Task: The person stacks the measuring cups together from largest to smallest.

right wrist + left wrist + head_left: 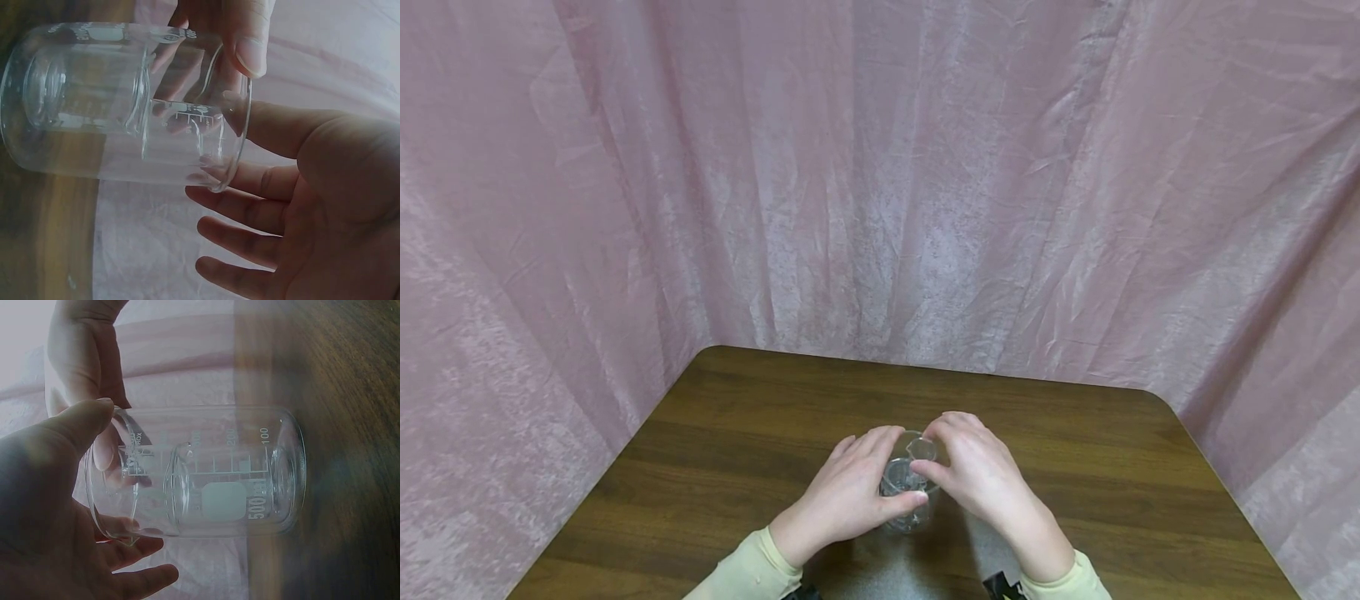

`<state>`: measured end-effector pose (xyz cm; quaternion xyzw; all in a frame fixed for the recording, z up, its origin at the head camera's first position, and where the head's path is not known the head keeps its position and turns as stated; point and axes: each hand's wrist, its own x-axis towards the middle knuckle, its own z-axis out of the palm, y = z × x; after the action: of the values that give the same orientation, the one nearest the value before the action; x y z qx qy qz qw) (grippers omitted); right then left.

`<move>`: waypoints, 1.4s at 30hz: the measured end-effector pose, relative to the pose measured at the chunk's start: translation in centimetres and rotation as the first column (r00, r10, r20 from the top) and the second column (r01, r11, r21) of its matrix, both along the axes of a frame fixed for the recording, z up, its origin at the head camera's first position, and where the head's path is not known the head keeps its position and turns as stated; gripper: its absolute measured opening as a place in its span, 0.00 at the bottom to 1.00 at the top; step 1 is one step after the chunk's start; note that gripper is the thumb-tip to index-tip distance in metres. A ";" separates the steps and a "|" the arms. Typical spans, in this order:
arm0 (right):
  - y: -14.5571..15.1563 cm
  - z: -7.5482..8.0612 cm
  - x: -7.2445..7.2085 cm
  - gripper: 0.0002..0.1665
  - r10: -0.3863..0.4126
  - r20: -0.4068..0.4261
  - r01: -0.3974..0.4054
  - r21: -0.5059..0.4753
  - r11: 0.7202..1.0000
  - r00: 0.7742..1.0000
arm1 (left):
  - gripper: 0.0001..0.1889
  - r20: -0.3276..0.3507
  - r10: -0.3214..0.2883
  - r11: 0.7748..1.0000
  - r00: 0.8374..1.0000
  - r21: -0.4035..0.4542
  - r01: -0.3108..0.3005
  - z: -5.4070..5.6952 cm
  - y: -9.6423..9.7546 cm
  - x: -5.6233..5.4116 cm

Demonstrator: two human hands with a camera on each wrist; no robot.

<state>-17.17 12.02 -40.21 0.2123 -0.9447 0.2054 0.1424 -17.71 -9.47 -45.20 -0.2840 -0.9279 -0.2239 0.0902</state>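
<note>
A clear glass beaker point(225, 500) marked 500 ml stands upright on the table. My left hand point(850, 493) holds it near the rim, thumb on the near side and fingers round the left. Through its wall a medium beaker point(136, 106) shows, sitting low inside. Between the thumb and index finger of my right hand point(983, 468) is a small glass beaker point(922, 450), pinched at the mouth of the large one. In the right wrist view its lower part lies inside the large beaker, above the medium one's rim. The right hand's other fingers spread outside the glass.
The brown wooden table point(760, 400) has rounded far corners. Pink curtains point(880, 183) hang behind it and along both sides. A bright reflection lies on the wood in front of the beakers.
</note>
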 end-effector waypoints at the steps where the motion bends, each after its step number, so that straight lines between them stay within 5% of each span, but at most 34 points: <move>1: -0.1 0.0 0.0 0.18 -0.001 -0.001 0.001 0.000 1.000 1.000 | 0.49 -0.005 -0.002 1.000 1.000 0.003 0.002 0.0 0.0 0.0; 42: -1.0 -1.2 -0.4 0.19 0.057 0.023 -0.057 0.001 0.998 0.998 | 0.47 0.015 0.007 1.000 1.000 -0.011 -0.006 0.2 0.0 0.1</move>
<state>-17.55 11.06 -41.37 0.2371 -0.9400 0.2108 0.1254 -17.61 -9.44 -45.00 -0.2798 -0.9307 -0.2206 0.0825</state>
